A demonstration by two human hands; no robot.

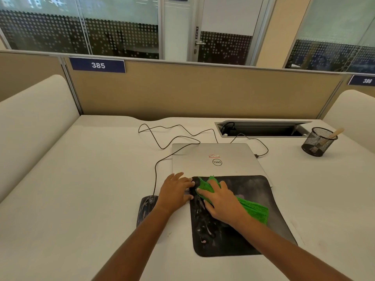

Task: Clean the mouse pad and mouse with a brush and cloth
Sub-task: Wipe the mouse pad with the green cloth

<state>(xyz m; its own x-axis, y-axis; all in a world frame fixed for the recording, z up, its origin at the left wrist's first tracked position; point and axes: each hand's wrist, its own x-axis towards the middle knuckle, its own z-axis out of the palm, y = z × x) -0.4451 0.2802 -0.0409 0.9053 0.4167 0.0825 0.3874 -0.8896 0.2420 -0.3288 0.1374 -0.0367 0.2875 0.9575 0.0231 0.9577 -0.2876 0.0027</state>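
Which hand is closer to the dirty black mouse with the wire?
Left. The left hand lies just right of the smeared black wired mouse, its wrist beside it. The right hand is farther right, pressing the green cloth onto the black mouse pad.

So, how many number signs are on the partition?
2. The sign 385 is at the partition's upper left; the sign 386, blurred, is at the far right edge.

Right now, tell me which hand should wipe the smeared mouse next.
Left, probably. The left hand lies flat on the pad's left edge, next to the mouse. The right hand presses the green cloth on the pad, farther off.
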